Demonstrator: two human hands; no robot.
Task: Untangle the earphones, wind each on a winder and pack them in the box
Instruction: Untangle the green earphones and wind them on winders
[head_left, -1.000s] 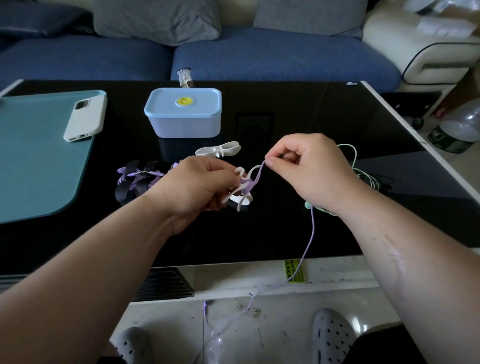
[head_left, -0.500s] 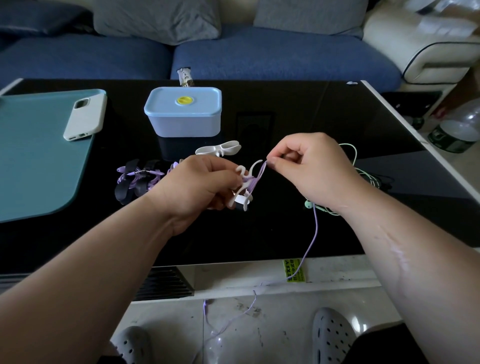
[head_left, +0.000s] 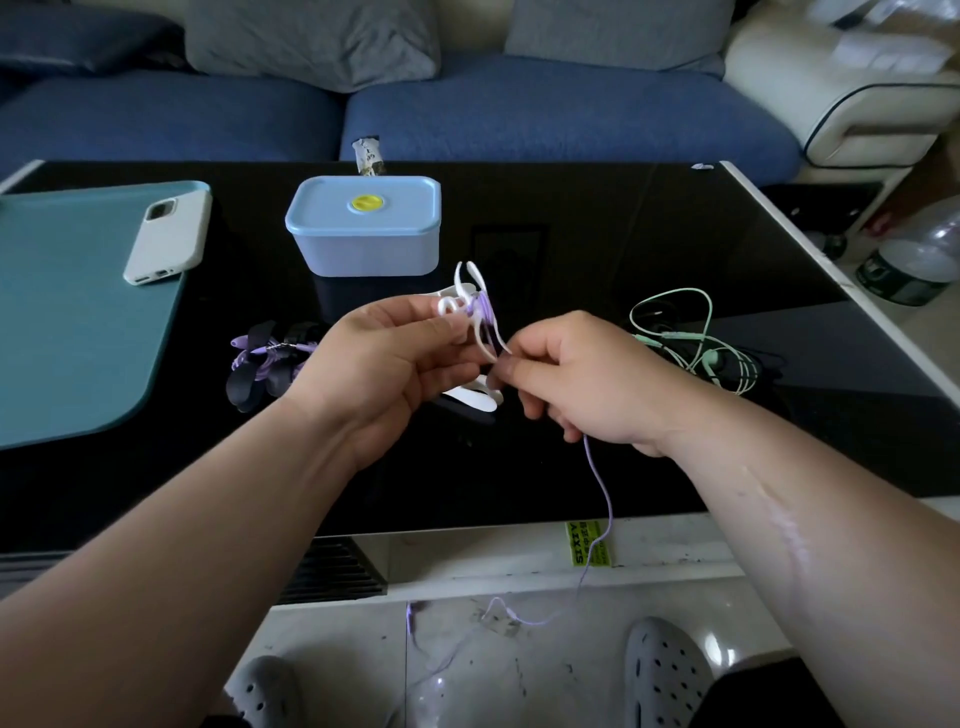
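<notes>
Our left hand (head_left: 395, 358) grips the white winder (head_left: 470, 306), held above the tabletop (head_left: 597, 249) with a few purple turns on it. Our right hand (head_left: 582, 379) has its fingers pinched on the purple earphone cord (head_left: 602, 493), whose tail trails onto the floor. We judge that slack could snag or slip off. The box (head_left: 363, 234) sits closed beyond.

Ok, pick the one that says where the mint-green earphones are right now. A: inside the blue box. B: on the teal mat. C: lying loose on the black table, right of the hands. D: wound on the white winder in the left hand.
C: the mint-green earphones lie in a loose tangle on the black table, beyond the right hand.
</notes>
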